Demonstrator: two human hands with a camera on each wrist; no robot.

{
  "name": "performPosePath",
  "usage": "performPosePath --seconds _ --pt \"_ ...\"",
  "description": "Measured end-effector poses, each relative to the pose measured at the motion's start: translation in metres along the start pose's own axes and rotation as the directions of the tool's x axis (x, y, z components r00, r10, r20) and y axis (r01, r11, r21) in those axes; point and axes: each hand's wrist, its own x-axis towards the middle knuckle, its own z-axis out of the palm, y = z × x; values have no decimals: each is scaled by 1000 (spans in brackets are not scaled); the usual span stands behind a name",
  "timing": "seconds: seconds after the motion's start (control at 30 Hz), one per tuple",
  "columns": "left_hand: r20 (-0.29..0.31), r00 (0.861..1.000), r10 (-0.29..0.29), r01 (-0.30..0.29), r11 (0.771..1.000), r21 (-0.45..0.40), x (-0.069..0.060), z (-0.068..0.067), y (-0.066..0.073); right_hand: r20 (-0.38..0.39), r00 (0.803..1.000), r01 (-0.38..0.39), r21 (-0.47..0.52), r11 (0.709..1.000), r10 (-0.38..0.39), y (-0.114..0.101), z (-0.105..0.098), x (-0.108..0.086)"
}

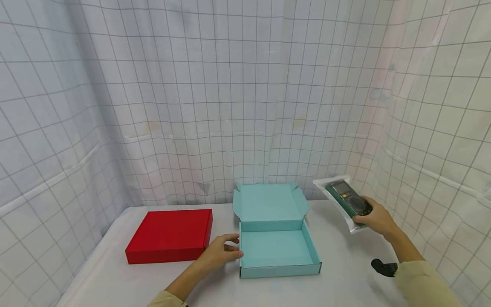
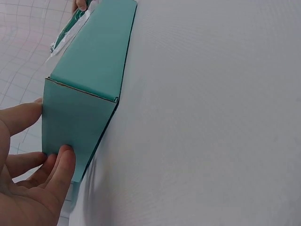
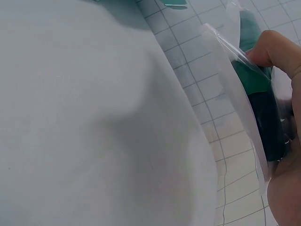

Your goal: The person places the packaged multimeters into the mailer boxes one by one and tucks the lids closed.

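My right hand [image 1: 377, 217] grips a green and black multimeter [image 1: 349, 198] in a clear plastic bag [image 1: 333, 197], held above the table at the right. In the right wrist view, the fingers curl round the bagged multimeter [image 3: 265, 117], partly covering it. An open light-blue cardboard box [image 1: 276, 247] sits in the middle with its lid raised at the back. At its left wall my left hand [image 1: 218, 253] pinches the side, the thumb at the rim and bent fingers against the outer face, as the left wrist view of the box [image 2: 75, 117] shows.
A closed red box [image 1: 170, 236] lies on the white table [image 1: 337, 281] left of my left hand. By the right sleeve is a small black object [image 1: 383, 267], its kind unclear. Grid-patterned curtains [image 1: 245, 106] surround the table at the back and sides.
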Motion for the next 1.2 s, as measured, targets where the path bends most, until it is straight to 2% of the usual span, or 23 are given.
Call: performPosePath --seconds 0.33,0.57,1.2 --pt "2 1000 0 0 1000 0 0 0 0 42 998 43 -22 999 -42 -5 9 1" --pt "2 1000 -1 1 1000 6 1 -2 1 39 995 89 -37 995 -88 -9 13 1" --pt "5 1000 -15 15 1000 7 2 -1 -1 119 975 192 -17 981 -189 -32 15 5"
